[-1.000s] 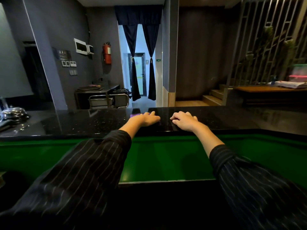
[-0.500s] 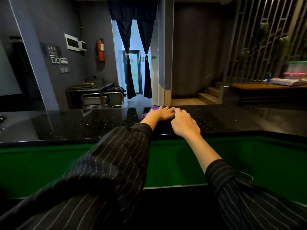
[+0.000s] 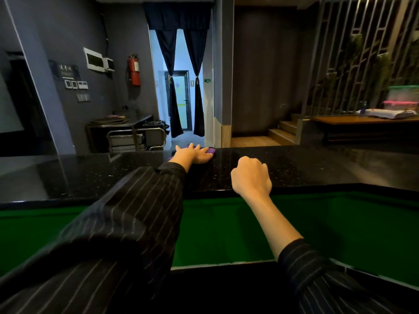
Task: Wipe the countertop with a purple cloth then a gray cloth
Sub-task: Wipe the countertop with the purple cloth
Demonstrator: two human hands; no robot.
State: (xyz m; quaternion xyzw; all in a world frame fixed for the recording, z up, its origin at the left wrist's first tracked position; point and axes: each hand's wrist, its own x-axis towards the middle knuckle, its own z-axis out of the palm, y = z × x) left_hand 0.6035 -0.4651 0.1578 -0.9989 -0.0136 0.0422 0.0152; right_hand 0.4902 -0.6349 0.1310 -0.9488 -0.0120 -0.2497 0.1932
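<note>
Countertop: we see a long black speckled countertop [image 3: 306,164] running across the whole view, glossy, with both hands over it.
Green panel: below its near edge we see a green panel [image 3: 215,230] spanning the width.
Sleeves: the left sleeve [image 3: 118,223] is dark with pinstripes and reaches far forward over the counter. The right sleeve [image 3: 328,279] is pushed back, baring the forearm.
Curtains: beyond the counter we see dark curtains [image 3: 172,87] tied back at a bright doorway.
Right hand: the right hand [image 3: 251,175] sits above the near edge of the counter with its fingers curled under. We see nothing in it, and we cannot tell whether it touches the surface.
Left hand: the left hand [image 3: 192,154] lies flat, fingers straight, pressing down at the far edge of the counter, apart from the right hand.
Fire extinguisher: a red fire extinguisher [image 3: 134,70] hangs on the grey wall.
Purple cloth: the purple cloth [image 3: 212,151] lies under the left hand at the far edge, and only its rim shows past the fingertips.
</note>
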